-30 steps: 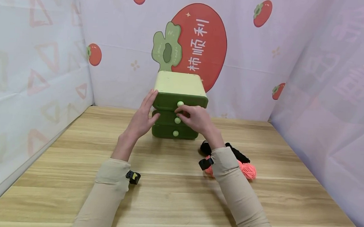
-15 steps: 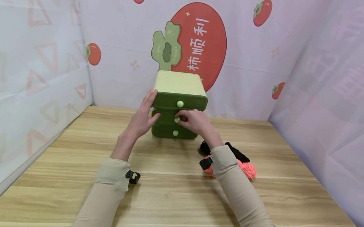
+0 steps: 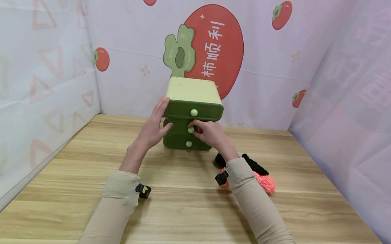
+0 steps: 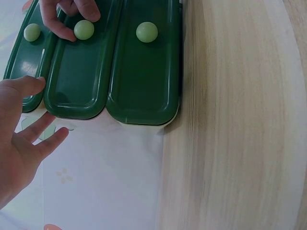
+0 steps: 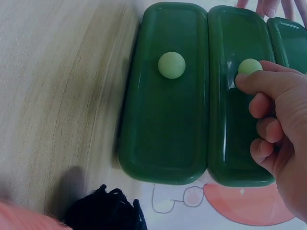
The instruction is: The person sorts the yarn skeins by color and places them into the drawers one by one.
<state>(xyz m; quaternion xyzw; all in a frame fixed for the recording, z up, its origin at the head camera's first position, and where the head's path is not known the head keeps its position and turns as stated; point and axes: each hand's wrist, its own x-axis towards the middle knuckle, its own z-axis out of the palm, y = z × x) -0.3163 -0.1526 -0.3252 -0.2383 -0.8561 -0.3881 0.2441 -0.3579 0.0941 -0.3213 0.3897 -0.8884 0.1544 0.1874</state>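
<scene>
A small three-drawer cabinet (image 3: 193, 90) with a cream top and dark green drawer fronts stands at the back of the table. Each front bears a round pale green knob. My right hand (image 3: 212, 133) pinches the middle knob (image 5: 249, 66) between thumb and index finger; its other fingers are curled in the right wrist view. My left hand (image 3: 151, 130) steadies the cabinet's left side, fingers extended along the upper edge and thumb near the top drawer's front (image 4: 29, 62). Neither the top knob (image 3: 194, 113) nor the bottom knob (image 5: 171, 65) is touched.
On the table (image 3: 178, 216), right of the cabinet, lie a black yarn bundle (image 3: 256, 166) and a pink yarn skein (image 3: 266, 183), partly behind my right forearm. Printed cloth walls (image 3: 130, 32) enclose the back and both sides.
My right hand has come down slightly from just below the top knob, and its thumb and index finger have closed around the middle knob. My left hand stays in place.
</scene>
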